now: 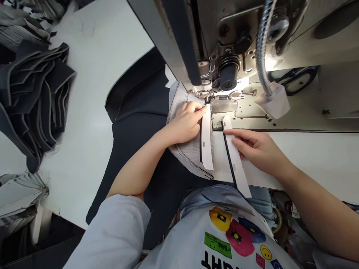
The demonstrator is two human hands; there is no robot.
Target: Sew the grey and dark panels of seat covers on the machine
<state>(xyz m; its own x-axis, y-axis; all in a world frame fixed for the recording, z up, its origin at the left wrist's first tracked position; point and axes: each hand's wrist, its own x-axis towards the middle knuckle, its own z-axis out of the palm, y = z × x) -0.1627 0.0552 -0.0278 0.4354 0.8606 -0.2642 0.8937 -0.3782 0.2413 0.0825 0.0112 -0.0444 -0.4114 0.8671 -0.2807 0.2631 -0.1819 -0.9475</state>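
Under the sewing machine's needle area (207, 98) lies a grey mesh panel (187, 151), joined to a large dark fabric (140, 149). A white strip with a black edge (206, 144) rests on the mesh, its top end by the presser foot. My left hand (186, 123) presses on the mesh and the strip's upper part, fingers bent close to the foot. My right hand (254, 149) pinches a second white strip with a black edge (238, 170) between thumb and forefinger, right of the mesh. That strip slants down over the table edge.
Stacked dark fabric pieces (36, 97) and grey bundles (19, 201) lie at the left on the white table (84, 93). A lamp on a flexible metal neck (273, 100) hangs over the machine bed. Black-handled scissors (301, 79) lie behind it.
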